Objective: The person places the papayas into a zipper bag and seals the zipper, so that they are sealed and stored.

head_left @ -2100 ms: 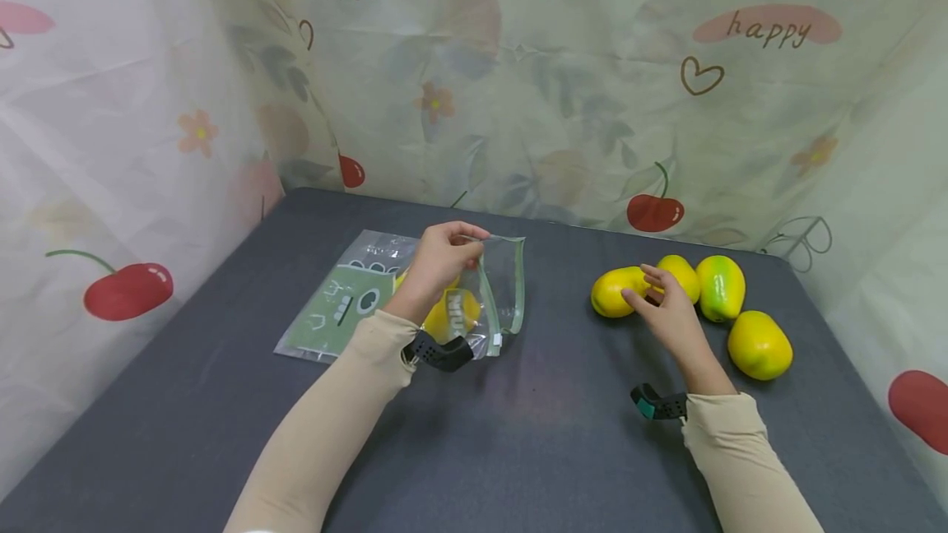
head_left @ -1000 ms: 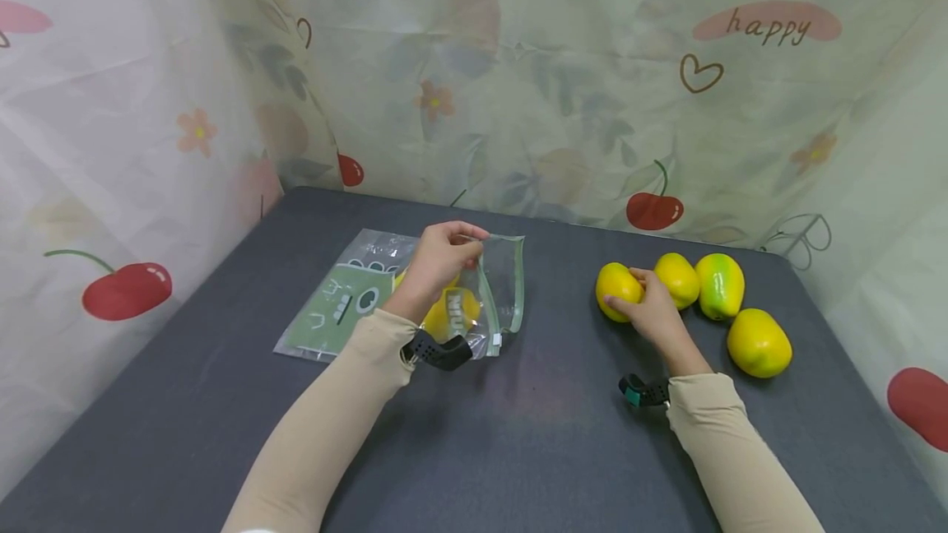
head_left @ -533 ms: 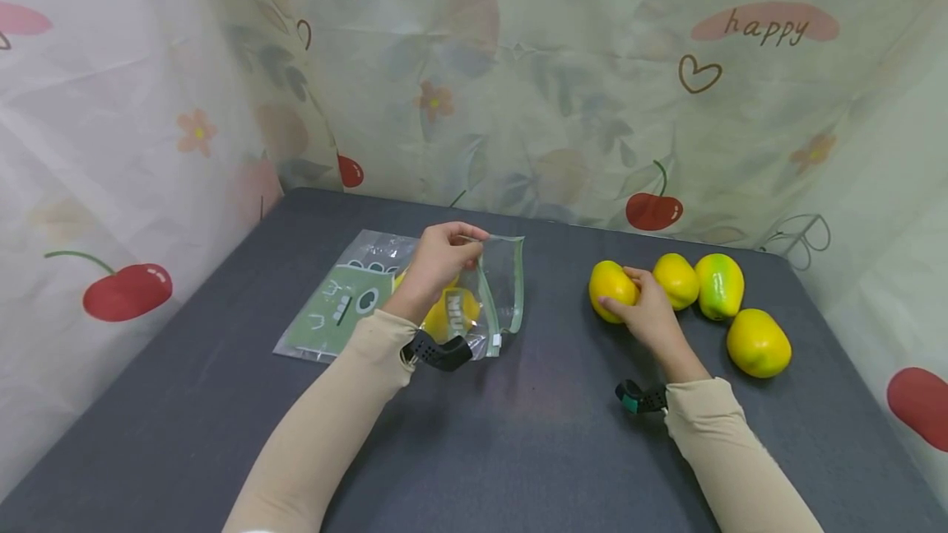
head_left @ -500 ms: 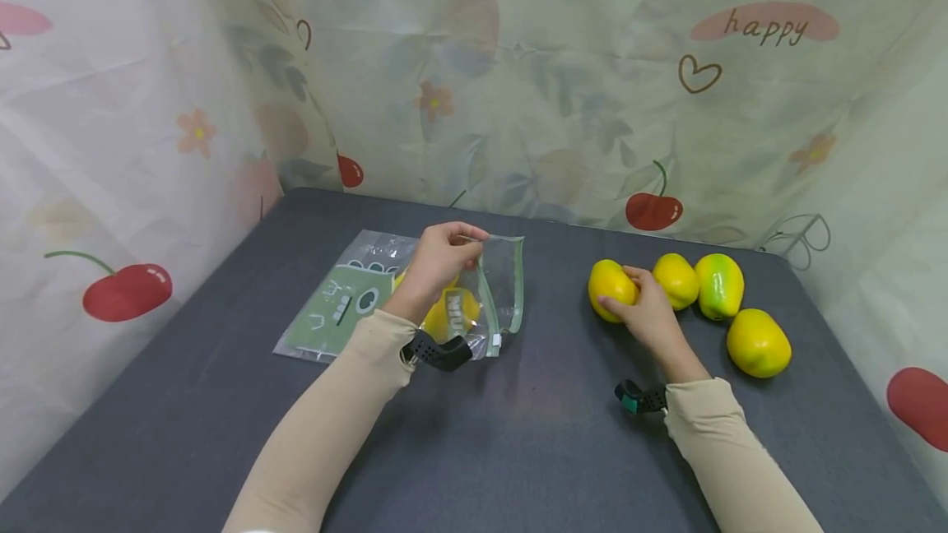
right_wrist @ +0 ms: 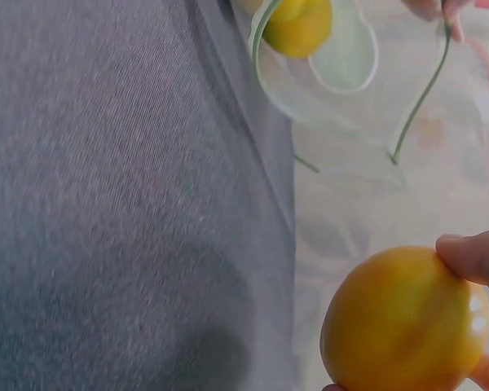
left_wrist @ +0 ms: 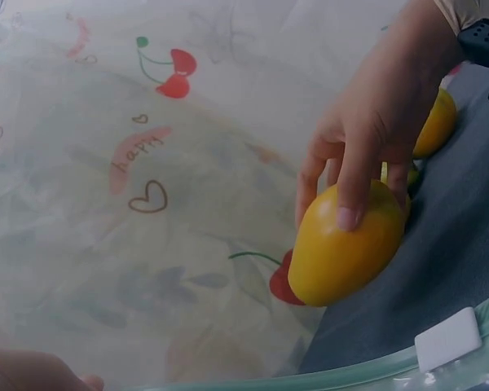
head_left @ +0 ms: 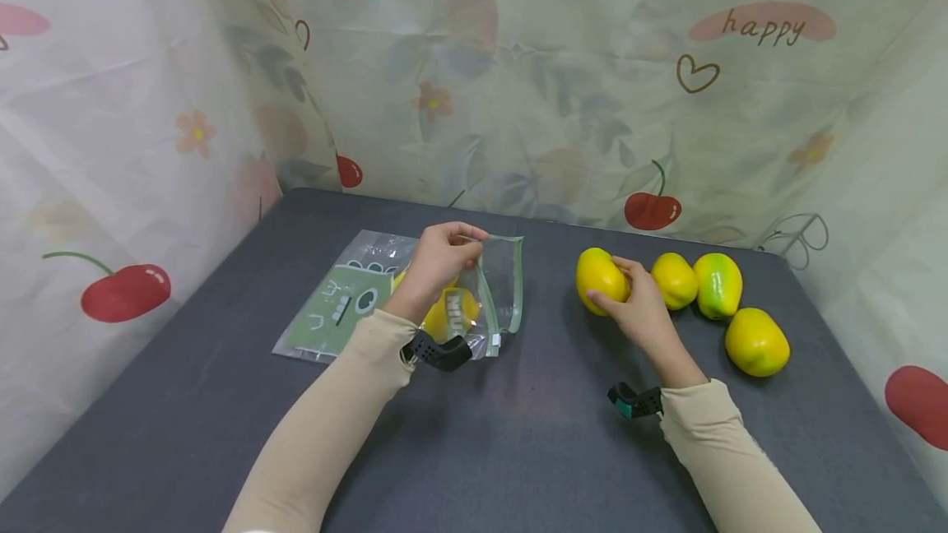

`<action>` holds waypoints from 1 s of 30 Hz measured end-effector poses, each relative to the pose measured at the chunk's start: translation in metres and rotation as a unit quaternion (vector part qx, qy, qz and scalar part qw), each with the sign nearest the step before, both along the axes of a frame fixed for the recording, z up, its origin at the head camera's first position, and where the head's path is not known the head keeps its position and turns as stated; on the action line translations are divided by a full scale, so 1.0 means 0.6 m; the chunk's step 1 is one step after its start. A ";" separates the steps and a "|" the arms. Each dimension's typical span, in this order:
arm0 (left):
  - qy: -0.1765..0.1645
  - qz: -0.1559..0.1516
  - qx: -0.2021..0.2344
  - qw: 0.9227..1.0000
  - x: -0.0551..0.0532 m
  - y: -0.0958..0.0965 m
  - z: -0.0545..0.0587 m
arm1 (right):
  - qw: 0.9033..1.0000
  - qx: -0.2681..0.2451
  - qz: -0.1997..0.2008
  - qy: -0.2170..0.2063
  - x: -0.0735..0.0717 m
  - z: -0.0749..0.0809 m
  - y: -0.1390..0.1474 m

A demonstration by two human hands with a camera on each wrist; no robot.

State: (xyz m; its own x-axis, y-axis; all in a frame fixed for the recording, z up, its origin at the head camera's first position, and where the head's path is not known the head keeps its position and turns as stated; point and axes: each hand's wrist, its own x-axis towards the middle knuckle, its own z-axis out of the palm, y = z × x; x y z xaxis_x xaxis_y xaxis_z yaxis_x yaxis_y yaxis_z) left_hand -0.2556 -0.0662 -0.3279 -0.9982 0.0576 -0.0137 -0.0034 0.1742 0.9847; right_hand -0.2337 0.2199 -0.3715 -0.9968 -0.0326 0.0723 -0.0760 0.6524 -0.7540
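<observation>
A dark grey surface [head_left: 518,451] stretches beneath both hands, and pale printed cloth [head_left: 563,105] with cherries, hearts, flowers and the word "happy" hangs beyond them and to either side. The person wears two beige sleeves [head_left: 333,426] and two black wristbands [head_left: 439,350], one at each wrist. There is one clear zip bag [head_left: 341,311] with a green printed face, one white slider [head_left: 496,340] on its green closure, and four yellow fruits outside it, one of them streaked with green. More yellow fruit [head_left: 450,312] shows inside the bag beside the left wrist, but how many pieces cannot be told. The left hand [head_left: 444,253] pinches the upper edge of the bag's mouth between thumb and fingers, the bag lying below and to the left of that hand. The right hand [head_left: 638,303] grips the held fruit [head_left: 601,280], which sits at its fingertips on the side toward the bag, raised off the surface. To the right of that hand lie the three remaining fruits: a yellow one [head_left: 674,280] nearest, the green-streaked one [head_left: 718,286] just past it, and another yellow one [head_left: 757,342] closer to the person.
</observation>
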 end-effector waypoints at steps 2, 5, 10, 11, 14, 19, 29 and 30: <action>0.000 0.000 -0.001 1.000 0.000 -0.001 0.001 | 1.000 -0.001 0.000 0.000 0.004 0.004 -0.006; -0.001 0.001 -0.001 1.000 -0.001 -0.002 0.001 | 1.000 0.002 0.001 0.003 0.010 0.010 -0.015; -0.006 0.000 0.000 1.000 -0.003 -0.002 0.000 | 1.000 0.005 0.005 0.007 0.020 0.019 -0.027; -0.006 0.000 0.000 1.000 -0.003 -0.002 0.000 | 1.000 0.004 0.006 0.007 0.021 0.020 -0.029; -0.007 0.001 -0.001 1.000 -0.003 -0.002 0.000 | 1.000 0.000 0.010 0.010 0.025 0.023 -0.035; -0.011 0.001 -0.003 1.000 -0.003 -0.002 0.001 | 1.000 -0.006 0.018 0.015 0.030 0.027 -0.046; -0.011 0.000 0.000 1.000 0.000 -0.004 0.003 | 0.999 -0.012 0.036 0.018 0.039 0.026 -0.067; -0.011 0.000 0.002 1.000 0.000 -0.004 0.003 | 0.999 -0.013 0.038 0.019 0.040 0.026 -0.069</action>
